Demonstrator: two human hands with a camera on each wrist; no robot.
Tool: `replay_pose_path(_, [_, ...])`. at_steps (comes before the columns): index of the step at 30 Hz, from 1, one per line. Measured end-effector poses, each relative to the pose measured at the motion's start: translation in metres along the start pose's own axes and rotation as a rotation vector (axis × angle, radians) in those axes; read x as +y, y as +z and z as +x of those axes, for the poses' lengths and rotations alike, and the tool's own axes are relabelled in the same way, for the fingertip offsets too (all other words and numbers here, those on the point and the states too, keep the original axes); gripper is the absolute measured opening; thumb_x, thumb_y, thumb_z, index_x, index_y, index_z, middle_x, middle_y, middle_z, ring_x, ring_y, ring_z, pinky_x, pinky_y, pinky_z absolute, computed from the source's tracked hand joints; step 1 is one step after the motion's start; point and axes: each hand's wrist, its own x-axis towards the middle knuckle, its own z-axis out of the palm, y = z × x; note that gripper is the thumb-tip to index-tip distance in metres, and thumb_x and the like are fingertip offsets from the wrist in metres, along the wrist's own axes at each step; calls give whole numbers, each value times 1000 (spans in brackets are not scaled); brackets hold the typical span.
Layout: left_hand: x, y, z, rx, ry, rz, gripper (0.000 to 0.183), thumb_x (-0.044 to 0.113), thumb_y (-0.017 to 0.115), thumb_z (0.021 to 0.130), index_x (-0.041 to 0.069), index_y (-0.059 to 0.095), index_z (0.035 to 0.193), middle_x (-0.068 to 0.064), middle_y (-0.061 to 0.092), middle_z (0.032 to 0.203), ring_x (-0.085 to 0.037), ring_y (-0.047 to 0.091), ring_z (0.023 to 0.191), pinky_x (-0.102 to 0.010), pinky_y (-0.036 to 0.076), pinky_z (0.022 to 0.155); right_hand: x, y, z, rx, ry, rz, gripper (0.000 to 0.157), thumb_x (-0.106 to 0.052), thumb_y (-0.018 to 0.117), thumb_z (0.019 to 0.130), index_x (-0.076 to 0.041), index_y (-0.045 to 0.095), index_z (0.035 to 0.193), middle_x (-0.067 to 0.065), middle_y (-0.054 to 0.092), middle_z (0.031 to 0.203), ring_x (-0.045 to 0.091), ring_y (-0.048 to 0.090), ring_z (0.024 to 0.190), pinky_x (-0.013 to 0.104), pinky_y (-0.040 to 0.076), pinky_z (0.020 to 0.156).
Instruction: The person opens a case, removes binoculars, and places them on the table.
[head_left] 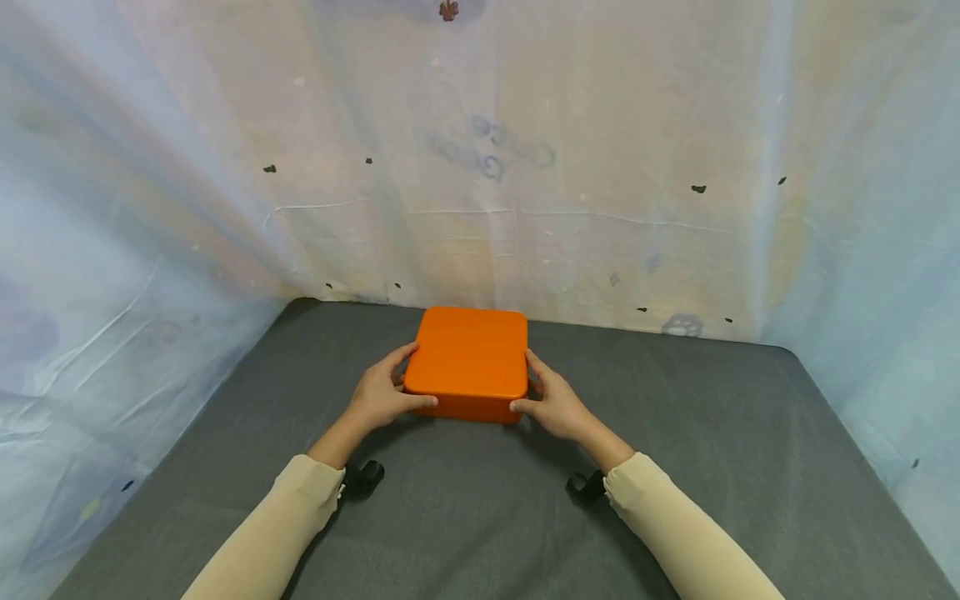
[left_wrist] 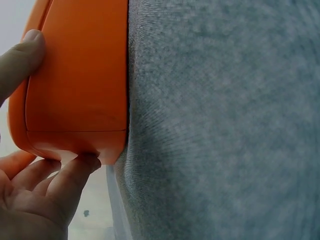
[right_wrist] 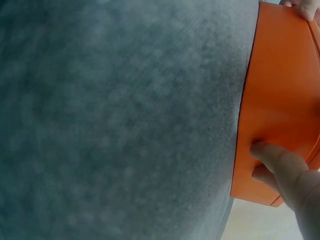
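An orange square box (head_left: 472,350) with rounded corners sits on the grey cloth, its smooth top facing up. My left hand (head_left: 382,396) holds its near left corner, thumb on the front and fingers along the left side. At the opposite corner my right hand (head_left: 555,402) grips it the same way. The left wrist view shows a lid seam near the top of the box (left_wrist: 75,85), with the left thumb (left_wrist: 31,47) close to that seam. In the right wrist view, fingertips press on the lower wall of the box (right_wrist: 280,75). Its inside is hidden.
Grey cloth (head_left: 465,517) covers the table, slightly wrinkled at the front. Pale translucent sheeting (head_left: 562,167) hangs behind the table's far edge and along both sides. Black straps with curved ends, one at the left wrist (head_left: 363,481), show below both hands.
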Motion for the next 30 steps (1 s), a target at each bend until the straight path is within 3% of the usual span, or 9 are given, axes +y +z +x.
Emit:
replay_pose_path(7, [0, -2, -1, 17, 45, 24, 97, 47, 85, 67, 28, 37, 149, -5, 33, 157, -33, 61, 117, -42, 55, 91, -2, -1, 1, -1, -32, -1, 88, -16, 66, 91, -11, 7, 156, 11, 7, 163, 37, 32, 141, 46, 41, 107])
replay_pose_path(14, [1, -4, 0, 24, 80, -61, 91, 41, 84, 71, 30, 38, 148, -1, 29, 158, -33, 62, 115, -43, 55, 90, -2, -2, 2, 8, -51, -14, 82, -16, 65, 92, -12, 14, 156, 14, 5, 163, 40, 36, 139, 49, 41, 107])
replay_pose_path(23, [1, -1, -4, 16, 75, -120, 91, 35, 86, 70, 28, 39, 148, 0, 24, 160, -35, 58, 119, -45, 53, 94, -1, 2, 1, 11, -86, 28, 84, -8, 66, 90, -9, 13, 156, 16, 0, 163, 40, 29, 142, 48, 40, 107])
replay_pose_path(30, [0, -1, -6, 27, 92, -124, 88, 30, 86, 70, 25, 41, 146, 1, 25, 160, -36, 53, 125, -47, 51, 97, 2, 3, 0, 39, -133, 8, 83, -11, 67, 90, -6, 17, 155, 19, 6, 162, 35, 17, 147, 48, 31, 114])
